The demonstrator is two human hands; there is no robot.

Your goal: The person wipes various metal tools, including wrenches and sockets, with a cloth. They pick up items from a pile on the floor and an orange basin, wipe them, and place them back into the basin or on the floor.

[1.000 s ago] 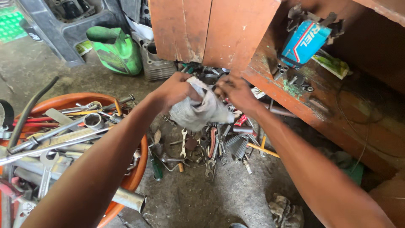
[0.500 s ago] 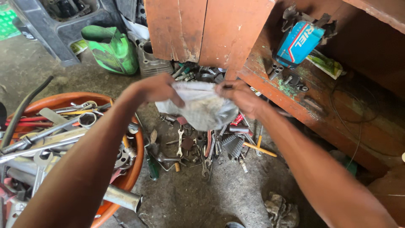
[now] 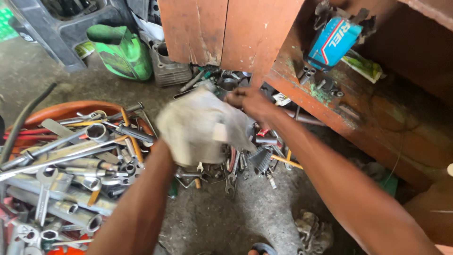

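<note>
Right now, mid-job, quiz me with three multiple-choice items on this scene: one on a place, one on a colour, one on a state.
1. Where do the long wrenches and sockets lie?
A. In the orange tub at the left
B. On the wooden shelf
C. Inside the green container

2. What colour is the box on the shelf?
A. Yellow
B. Blue
C. Black

3. What is the state of the left hand?
A. Bare and flat on the floor
B. Covered by the pale cloth
C. Closed round a wrench

Key:
1 A: the wrenches fill the orange tub at the left.
2 B: the box on the wooden shelf is blue.
3 B: the pale cloth hides the left hand, while the right hand pinches the cloth's edge.
</note>
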